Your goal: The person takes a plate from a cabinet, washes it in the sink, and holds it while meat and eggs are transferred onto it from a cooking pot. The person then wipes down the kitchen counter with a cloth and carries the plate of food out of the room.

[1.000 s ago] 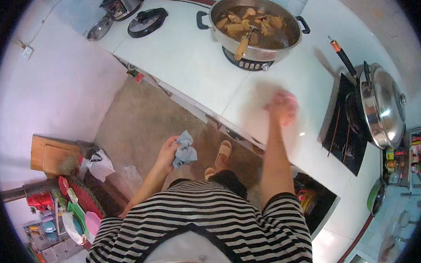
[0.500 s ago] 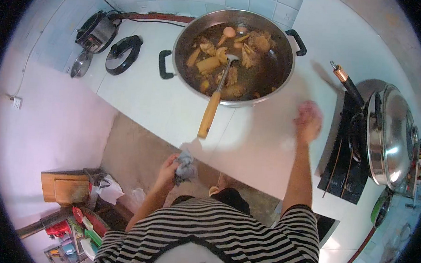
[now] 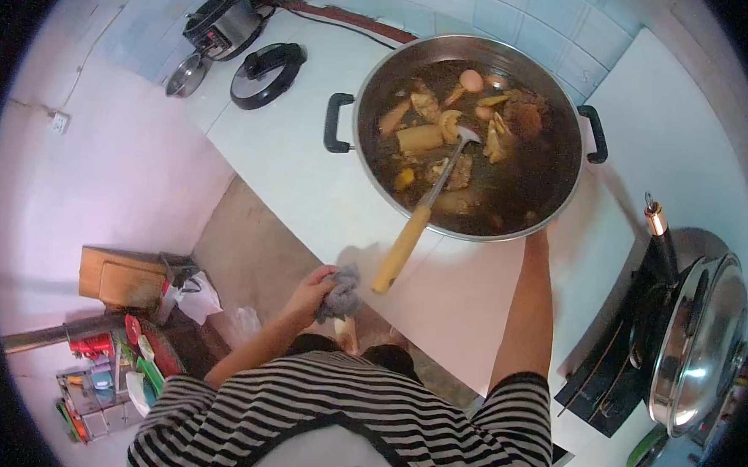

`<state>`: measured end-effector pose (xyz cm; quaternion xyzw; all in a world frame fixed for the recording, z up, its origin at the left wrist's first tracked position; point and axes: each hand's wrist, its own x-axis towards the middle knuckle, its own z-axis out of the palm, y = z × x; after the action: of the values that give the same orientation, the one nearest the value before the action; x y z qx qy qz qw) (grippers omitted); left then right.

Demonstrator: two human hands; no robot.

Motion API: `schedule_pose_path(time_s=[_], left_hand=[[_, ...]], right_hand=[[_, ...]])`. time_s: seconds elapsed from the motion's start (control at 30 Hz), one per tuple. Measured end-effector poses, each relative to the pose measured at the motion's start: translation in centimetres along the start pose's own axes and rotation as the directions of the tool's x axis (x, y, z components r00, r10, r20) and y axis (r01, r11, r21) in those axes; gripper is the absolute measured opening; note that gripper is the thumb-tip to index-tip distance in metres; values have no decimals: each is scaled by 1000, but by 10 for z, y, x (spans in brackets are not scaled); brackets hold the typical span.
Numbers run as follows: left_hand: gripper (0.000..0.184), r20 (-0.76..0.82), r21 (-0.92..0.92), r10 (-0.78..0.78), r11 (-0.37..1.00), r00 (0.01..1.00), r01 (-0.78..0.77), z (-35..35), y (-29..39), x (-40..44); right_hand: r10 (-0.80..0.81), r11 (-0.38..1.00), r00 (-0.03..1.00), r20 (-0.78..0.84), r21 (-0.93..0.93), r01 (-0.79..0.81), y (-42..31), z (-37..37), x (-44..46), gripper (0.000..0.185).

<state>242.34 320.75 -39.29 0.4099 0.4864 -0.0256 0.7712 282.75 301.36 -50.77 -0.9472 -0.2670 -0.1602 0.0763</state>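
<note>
Right hand just dropped out of sight behind the pot [image 3: 477,51].
Only my right forearm [image 3: 529,301] shows over the counter [image 3: 464,297], so I can't tell that grip; pink cloth is out of view too. Left hand [image 3: 305,298] has fingers closed on the bunched grey cloth [image 3: 341,294], near the counter's front edge.

The pot [image 3: 472,236] hides the right hand; its fingers, anything in them, and the pot's underside cannot be seen.

Rag [image 3: 342,294]: matt cloth | pot [image 3: 475,237]: glossy metal | ladle handle [image 3: 404,249]: smooth wood
</note>
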Motion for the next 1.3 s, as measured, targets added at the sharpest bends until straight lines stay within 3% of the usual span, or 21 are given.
schedule_pose_path(time_s=[0.07,0.17,0.23,0.37,0.4,0.47,0.5,0.53,0.57,0.63,0.67,0.73,0.8,0.87,0.93,1.1,1.17,1.23,1.3], left_hand=[[22,42,53,-8,999,999,6,8,13,-2],[22,180,-23,25,1000,983,-22,-8,-2,24],[22,207,3,44,999,977,-45,-5,13,19],[23,271,-31,92,996,958,-87,-43,15,41],[25,266,-5,146,989,953,-150,-64,4,63],[27,293,6,99,994,951,-105,-83,27,61],[29,299,20,57,998,952,-66,-94,38,62],[29,333,30,50,998,942,-63,-108,44,69],[29,347,82,72,991,935,-106,-123,49,78],[30,405,133,95,978,910,-161,-149,73,97],[29,408,140,126,970,904,-198,-161,83,101],[28,402,196,160,947,901,-256,-184,98,109],[28,447,174,154,951,881,-254,-195,116,112],[27,509,183,121,952,852,-244,-198,139,101],[26,557,164,115,956,823,-245,-201,136,113],[26,619,88,190,947,762,-308,-204,132,115],[27,587,85,157,964,794,-253,-206,134,111],[27,581,91,146,966,800,-243,-211,131,115],[27,575,105,127,968,808,-227,-212,133,116]], right_hand=[[-56,998,998,0,39,56,-4,-10,-31,56],[15,999,997,75,43,-19,-26,-42,-83,58],[-31,997,988,152,-62,40,-46,-55,-116,62],[-133,988,976,173,-55,144,-126,-82,-168,66],[82,889,986,145,436,-138,-159,-85,-173,55],[301,510,932,200,793,-335,-208,-92,-179,44],[49,863,995,91,497,-87,-230,-100,-180,42],[-221,973,969,112,88,212,-254,-111,-177,40],[-192,981,976,106,56,187,-282,-124,-174,40],[-217,933,952,216,334,137,-333,-162,-156,61],[-197,944,956,219,305,125,-343,-176,-149,61],[-176,982,981,79,80,170,-358,-219,-123,53],[-126,976,985,-119,-195,101,-369,-276,-87,46],[-4,888,1000,-6,-459,1,-348,-278,-72,43],[317,822,918,239,-552,-140,-329,-260,-66,43],[278,808,925,258,-583,-80,-310,-278,-59,44],[378,782,872,311,-611,-122,-314,-313,-61,44],[361,798,892,270,-584,-146,-297,-325,-65,43],[254,914,944,212,-372,-162,-286,-330,-63,42]])
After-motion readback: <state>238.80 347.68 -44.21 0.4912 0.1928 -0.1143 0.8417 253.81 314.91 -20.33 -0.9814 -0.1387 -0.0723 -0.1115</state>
